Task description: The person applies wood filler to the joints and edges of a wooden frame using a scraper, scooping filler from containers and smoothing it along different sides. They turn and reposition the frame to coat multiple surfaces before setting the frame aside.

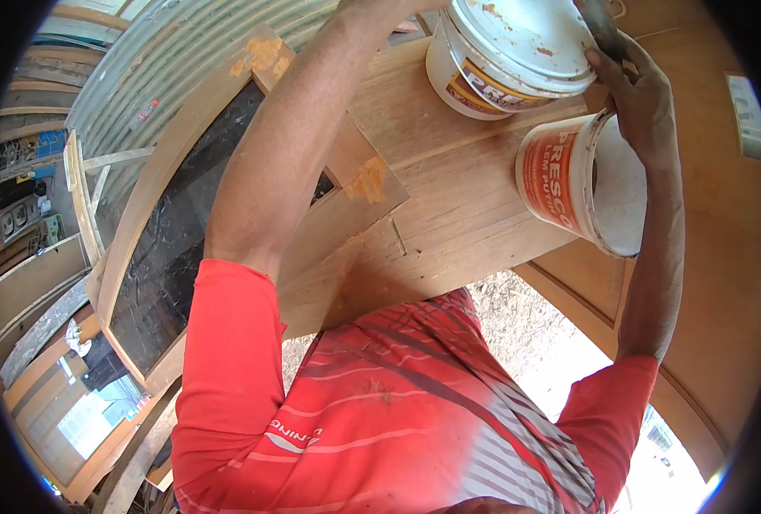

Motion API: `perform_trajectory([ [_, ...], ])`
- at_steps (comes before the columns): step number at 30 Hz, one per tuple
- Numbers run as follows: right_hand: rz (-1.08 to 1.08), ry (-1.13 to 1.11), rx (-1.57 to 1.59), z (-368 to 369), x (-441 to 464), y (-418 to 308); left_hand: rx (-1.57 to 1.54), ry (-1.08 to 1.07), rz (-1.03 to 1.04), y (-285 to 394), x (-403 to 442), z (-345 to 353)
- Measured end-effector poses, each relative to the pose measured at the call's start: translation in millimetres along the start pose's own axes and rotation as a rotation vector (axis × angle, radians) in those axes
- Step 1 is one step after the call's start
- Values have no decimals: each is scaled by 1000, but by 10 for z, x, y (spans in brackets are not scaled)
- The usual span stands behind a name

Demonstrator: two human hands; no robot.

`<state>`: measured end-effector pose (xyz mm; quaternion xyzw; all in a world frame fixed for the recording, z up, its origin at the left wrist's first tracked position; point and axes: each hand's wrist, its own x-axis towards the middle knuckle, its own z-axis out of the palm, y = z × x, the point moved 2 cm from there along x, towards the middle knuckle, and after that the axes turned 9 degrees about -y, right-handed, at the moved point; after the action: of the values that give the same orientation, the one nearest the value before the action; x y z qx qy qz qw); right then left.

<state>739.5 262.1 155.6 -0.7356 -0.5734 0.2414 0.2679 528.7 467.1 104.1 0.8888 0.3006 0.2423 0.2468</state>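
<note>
A white lidded bucket [475,77] with a purple and yellow label stands at the top of the wooden workbench. Its pale lid [526,38] has brown flakes on it. My right hand [644,98] is closed at the lid's right edge, thumb on the rim, with its other fingers partly in shadow. Beneath that hand and wrist, a second white bucket [560,176] with a red-orange label sits tilted in view, its mouth turned to the right. My left hand [398,7] reaches the top edge beside the lidded bucket; its fingers are mostly cut off.
A wooden frame with a dark panel [183,206] lies left on the workbench [449,206]. Corrugated metal sheet [158,86] stands behind it. Wooden panels [706,283] rise on the right. Shelving with sockets [20,218] and wood pieces fills the far left.
</note>
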Motion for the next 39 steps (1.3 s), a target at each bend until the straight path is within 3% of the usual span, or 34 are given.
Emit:
perform_trajectory([
  [4,152,-30,106,-54,79,141,7,18,-60,274,-135,36],
  [5,131,-26,83,-37,101,131,-173,22,-68,308,-165,34],
  [7,91,-11,35,-35,135,109,-160,-42,-174,378,-180,-55],
  [11,86,-11,-94,-90,234,210,-166,-94,-198,394,-117,38],
  [13,172,-66,-51,-117,179,142,-248,-37,-256,471,-158,111],
  [15,129,0,41,-98,227,339,-311,84,-188,361,-187,225],
  [16,215,-53,71,-80,157,76,-380,54,-272,286,-184,294],
  [17,221,-57,66,-61,165,106,-63,-49,-164,212,-140,377],
  [19,216,-63,38,-90,213,146,112,-52,-117,177,-139,340],
  [21,202,-67,-4,-63,207,147,-178,162,-213,286,-250,274],
  [22,131,-79,-75,-80,250,259,-224,362,-163,309,-341,257],
  [24,-3,-94,-216,-136,369,466,-266,531,-82,390,-673,112],
  [25,-366,148,-602,-53,231,130,-276,544,-70,447,-945,105],
  [28,-118,35,-445,108,-330,-861,-157,425,-178,613,-2100,28],
  [30,-155,-58,-189,563,-742,-1128,-2,258,-357,716,-3005,-63],
  [32,-409,-273,-169,1143,-942,-997,174,135,-515,727,-3669,-39],
  [33,-326,-435,-152,1408,-890,-1104,229,95,-579,688,-3949,15],
  [36,-338,-416,12,2198,-793,-636,266,76,-694,578,-4370,89],
  [39,-391,-292,101,2522,-927,-440,320,97,-711,579,-4496,140],
])
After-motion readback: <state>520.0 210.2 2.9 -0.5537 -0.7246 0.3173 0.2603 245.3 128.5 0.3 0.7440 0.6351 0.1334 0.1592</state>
